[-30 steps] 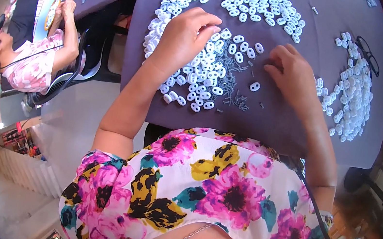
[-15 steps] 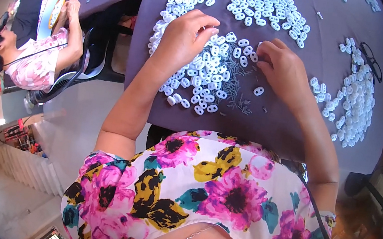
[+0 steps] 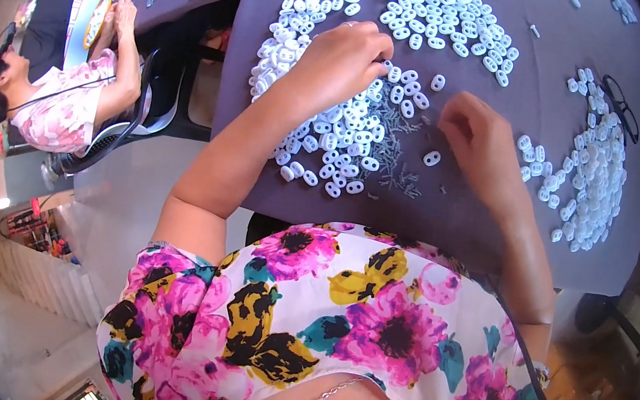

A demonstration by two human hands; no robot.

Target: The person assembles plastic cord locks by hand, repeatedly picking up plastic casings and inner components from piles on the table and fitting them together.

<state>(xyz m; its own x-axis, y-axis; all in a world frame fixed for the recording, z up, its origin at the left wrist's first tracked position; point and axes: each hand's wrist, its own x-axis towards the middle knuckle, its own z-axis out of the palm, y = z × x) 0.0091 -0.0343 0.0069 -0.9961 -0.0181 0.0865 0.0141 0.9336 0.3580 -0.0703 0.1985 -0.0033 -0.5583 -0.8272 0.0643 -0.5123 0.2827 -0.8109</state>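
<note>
My left hand [image 3: 345, 60] reaches over a heap of white oval two-hole plastic pieces [image 3: 336, 133]. Its fingertips are pinched together beside the heap's upper right edge; what they hold, if anything, is too small to name. My right hand [image 3: 476, 140] hovers to the right of a scatter of small grey screws [image 3: 394, 141], its fingers curled inward. Whatever lies within those fingers is hidden. Between the hands, one loose white piece [image 3: 438, 82] rests on the dark cloth, and another single piece [image 3: 432, 158] sits below, near the screws.
Farther back lies a spread of similar white pieces [image 3: 452, 18]. On the right are a pile of whitish pieces [image 3: 595, 177] and black-framed glasses [image 3: 621, 107]. One screw [image 3: 534, 30] lies alone at the back. To the left, another person [image 3: 65, 95] sits at a second table [image 3: 169, 5].
My left hand has shifted right along the heap. My right hand has drawn back slightly right and nearer, leaving a white piece on the cloth where its fingertips were.
</note>
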